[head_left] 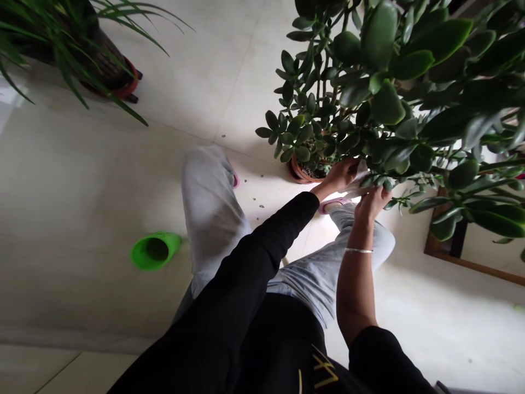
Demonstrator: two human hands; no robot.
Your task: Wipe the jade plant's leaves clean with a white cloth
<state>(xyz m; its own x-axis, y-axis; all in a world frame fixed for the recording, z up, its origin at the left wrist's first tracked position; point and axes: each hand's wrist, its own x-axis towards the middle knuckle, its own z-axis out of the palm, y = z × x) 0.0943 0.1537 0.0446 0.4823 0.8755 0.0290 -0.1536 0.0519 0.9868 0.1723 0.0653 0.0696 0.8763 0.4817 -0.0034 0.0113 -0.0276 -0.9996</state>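
Both hands (337, 178) (369, 205), half-closed, touch a jade plant (324, 109).

Black long-sleeved top (279, 339) with gold lettering (325, 369); thin silver bangle (359, 250); pale grey trousers (213, 208); pink-trimmed sandals (331, 205).

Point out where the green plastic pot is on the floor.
In the head view, the green plastic pot lies on its side on the pale floor, towards the image's left, just left of the person's grey trousers.
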